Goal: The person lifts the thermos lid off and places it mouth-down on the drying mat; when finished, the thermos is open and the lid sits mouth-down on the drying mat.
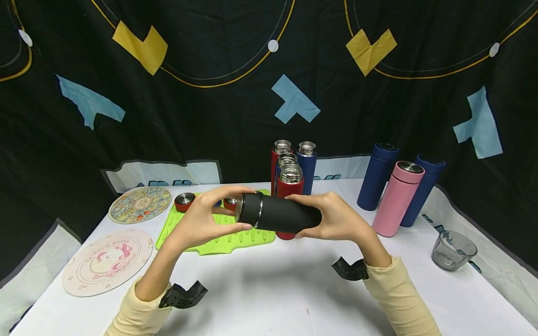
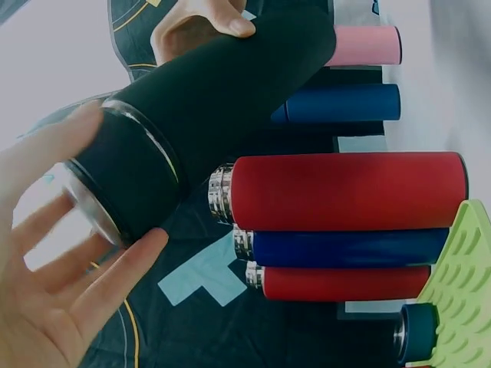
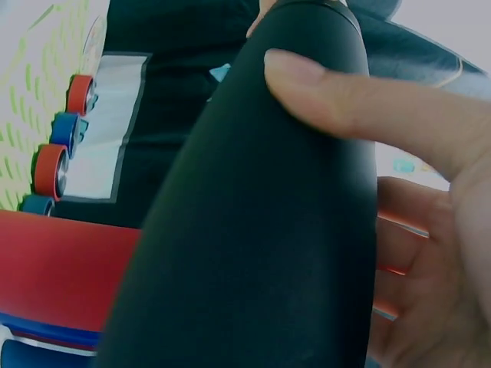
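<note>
A black thermos bottle (image 1: 283, 213) is held up above the table, lying nearly level and tilted slightly down to the right. My left hand (image 1: 201, 218) grips its lid (image 2: 126, 176), thumb and fingers spread around the steel-topped end. My right hand (image 1: 336, 217) holds the body near the base, with the thumb (image 3: 322, 96) across it in the right wrist view. The lid still sits on the body, a silver ring marking the joint. Behind the thermos, lidless red bottles (image 2: 345, 192) and blue bottles (image 2: 349, 248) stand upright with bare steel necks.
A green drying mat (image 1: 248, 239) carries several lids, including a red one (image 1: 184, 201). Two round mats, one patterned (image 1: 140, 204) and one pink (image 1: 80, 275), lie left. Right stand a pink bottle (image 1: 397, 200), two capped blue bottles (image 1: 376, 179) and a glass cup (image 1: 453, 252).
</note>
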The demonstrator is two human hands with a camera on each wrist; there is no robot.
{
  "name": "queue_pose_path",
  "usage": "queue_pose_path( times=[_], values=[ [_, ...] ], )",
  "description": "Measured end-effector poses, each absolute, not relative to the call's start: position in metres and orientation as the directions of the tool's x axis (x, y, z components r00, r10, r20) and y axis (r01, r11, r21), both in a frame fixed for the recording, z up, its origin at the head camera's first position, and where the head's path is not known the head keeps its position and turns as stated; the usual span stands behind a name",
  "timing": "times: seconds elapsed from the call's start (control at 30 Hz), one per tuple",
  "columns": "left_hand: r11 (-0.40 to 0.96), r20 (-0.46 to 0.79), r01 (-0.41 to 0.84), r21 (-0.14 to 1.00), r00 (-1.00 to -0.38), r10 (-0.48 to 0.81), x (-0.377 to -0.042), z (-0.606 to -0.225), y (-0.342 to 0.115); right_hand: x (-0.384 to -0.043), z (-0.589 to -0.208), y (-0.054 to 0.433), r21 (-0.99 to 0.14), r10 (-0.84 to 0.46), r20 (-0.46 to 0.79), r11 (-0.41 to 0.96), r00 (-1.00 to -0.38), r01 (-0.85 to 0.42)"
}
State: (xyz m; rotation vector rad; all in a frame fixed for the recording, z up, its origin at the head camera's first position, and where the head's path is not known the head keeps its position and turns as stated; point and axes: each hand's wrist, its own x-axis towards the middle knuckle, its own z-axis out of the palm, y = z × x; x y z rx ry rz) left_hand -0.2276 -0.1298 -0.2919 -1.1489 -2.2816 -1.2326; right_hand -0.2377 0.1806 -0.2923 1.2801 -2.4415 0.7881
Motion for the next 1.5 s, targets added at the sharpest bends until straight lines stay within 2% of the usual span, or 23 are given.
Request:
queue_pose_path(
  times=[0.1, 0.17, 0.27, 0.4, 0.47, 0.53, 0.63, 0.8, 0.9, 1.3, 1.5],
  values=[
    [0.361, 0.542, 0.707, 0.609, -0.702, 0.461, -0.227, -0.293, -0.130, -0.235, -0.292, 0.178, -0.300, -0.651, 0.500, 0.489, -0.571, -0.819],
    [0.366, 0.528, 0.694, 0.620, -0.714, 0.460, -0.227, -0.293, -0.130, -0.234, -0.292, 0.178, -0.290, -0.645, 0.505, 0.499, -0.574, -0.817],
    [0.318, 0.549, 0.743, 0.589, -0.657, 0.517, -0.227, -0.292, -0.130, -0.237, -0.293, 0.179, -0.312, -0.651, 0.499, 0.481, -0.572, -0.820],
    [0.217, 0.604, 0.824, 0.523, -0.538, 0.589, -0.228, -0.289, -0.130, -0.239, -0.294, 0.181, -0.368, -0.664, 0.490, 0.429, -0.565, -0.825],
    [0.195, 0.623, 0.842, 0.504, -0.510, 0.593, -0.227, -0.289, -0.130, -0.239, -0.294, 0.181, -0.383, -0.667, 0.489, 0.415, -0.562, -0.825],
    [0.192, 0.635, 0.844, 0.500, -0.508, 0.582, -0.227, -0.289, -0.131, -0.238, -0.293, 0.181, -0.385, -0.669, 0.493, 0.405, -0.556, -0.829],
    [0.239, 0.622, 0.813, 0.531, -0.565, 0.542, -0.226, -0.290, -0.130, -0.237, -0.293, 0.181, -0.362, -0.663, 0.509, 0.414, -0.549, -0.835],
    [0.348, 0.559, 0.701, 0.622, -0.709, 0.430, -0.225, -0.291, -0.129, -0.236, -0.293, 0.180, -0.298, -0.640, 0.544, 0.456, -0.542, -0.839],
    [0.376, 0.535, 0.659, 0.652, -0.750, 0.388, -0.224, -0.290, -0.128, -0.236, -0.293, 0.179, -0.270, -0.628, 0.557, 0.482, -0.543, -0.834],
    [0.356, 0.539, 0.638, 0.683, -0.768, 0.345, -0.223, -0.288, -0.131, -0.236, -0.291, 0.182, -0.245, -0.609, 0.584, 0.498, -0.537, -0.832],
    [0.375, 0.524, 0.632, 0.679, -0.774, 0.356, -0.224, -0.287, -0.135, -0.238, -0.287, 0.189, -0.273, -0.595, 0.592, 0.487, -0.544, -0.830]
  ],
)
